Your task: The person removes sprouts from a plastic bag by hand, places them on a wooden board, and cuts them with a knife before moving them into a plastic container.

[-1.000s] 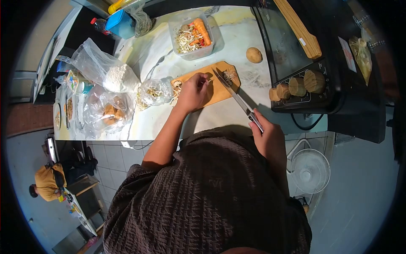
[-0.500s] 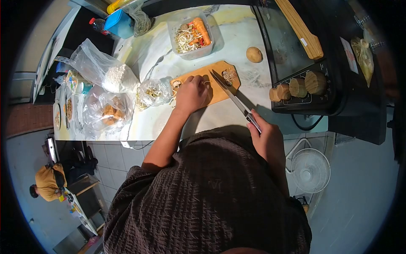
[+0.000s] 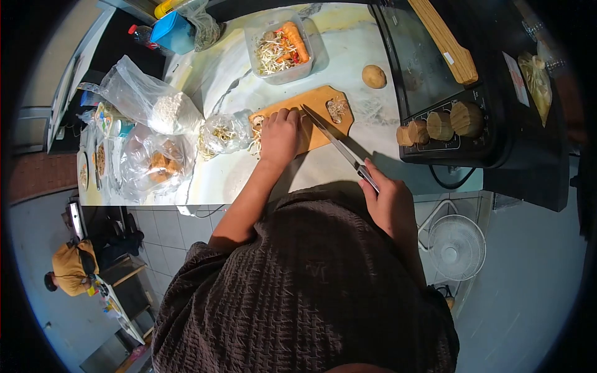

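With my right grip (image 3: 388, 196) wrapped round the long silver-bladed knife (image 3: 342, 149), tip over the orange-brown wooden board (image 3: 314, 140), I'd best take short strokes, my left grip (image 3: 280, 137) tucked back (whether it holds anything, I can't tell). Compared with a second ago, the tip sits farther left, clearer of the pale shredded heap (image 3: 337, 110).

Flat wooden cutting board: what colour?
Flat wooden cutting board: orange-brown, best seen in the head view.

Knife (image 3: 339, 145) appears smooth metal, board (image 3: 313, 140) matt wood, container at 12 o'clock (image 3: 286, 77) translucent plastic, counter (image 3: 351, 43) glossy, marble-like, garment at 6 o'clock (image 3: 298, 280) rough cloth.
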### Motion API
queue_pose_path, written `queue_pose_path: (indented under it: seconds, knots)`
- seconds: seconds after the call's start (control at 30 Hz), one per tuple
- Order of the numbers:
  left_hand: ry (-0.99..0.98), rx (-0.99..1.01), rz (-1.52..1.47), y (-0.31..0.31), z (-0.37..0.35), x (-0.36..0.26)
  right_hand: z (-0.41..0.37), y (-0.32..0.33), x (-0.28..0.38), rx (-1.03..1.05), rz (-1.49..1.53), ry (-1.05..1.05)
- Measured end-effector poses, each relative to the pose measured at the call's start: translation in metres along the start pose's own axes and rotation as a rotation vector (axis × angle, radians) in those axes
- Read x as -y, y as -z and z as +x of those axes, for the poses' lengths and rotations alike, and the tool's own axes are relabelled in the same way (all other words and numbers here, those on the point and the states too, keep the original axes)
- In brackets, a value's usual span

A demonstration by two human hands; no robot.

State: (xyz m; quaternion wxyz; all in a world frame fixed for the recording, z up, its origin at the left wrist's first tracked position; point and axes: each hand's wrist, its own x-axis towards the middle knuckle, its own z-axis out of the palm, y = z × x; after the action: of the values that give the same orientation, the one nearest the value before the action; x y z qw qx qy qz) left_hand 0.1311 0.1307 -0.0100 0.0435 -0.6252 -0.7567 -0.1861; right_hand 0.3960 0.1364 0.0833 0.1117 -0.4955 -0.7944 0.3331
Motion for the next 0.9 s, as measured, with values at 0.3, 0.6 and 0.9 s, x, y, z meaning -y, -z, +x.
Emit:
queue_pose_path:
  seconds: [0.3, 0.6, 0.9]
  knots:
    - [0.015, 0.068, 0.011, 0.004, 0.0, -0.003, 0.001, 0.0, 0.003, 0.005, -0.065, -0.008]
    - [0.002, 0.04, -0.008, 0.002, 0.001, -0.002, 0.0, -0.005, 0.006, 0.032, -0.183, -0.021]
    - [-0.054, 0.035, 0.036, 0.02, 0.017, 0.007, 0.0, -0.014, 0.009, 0.053, -0.291, -0.093]
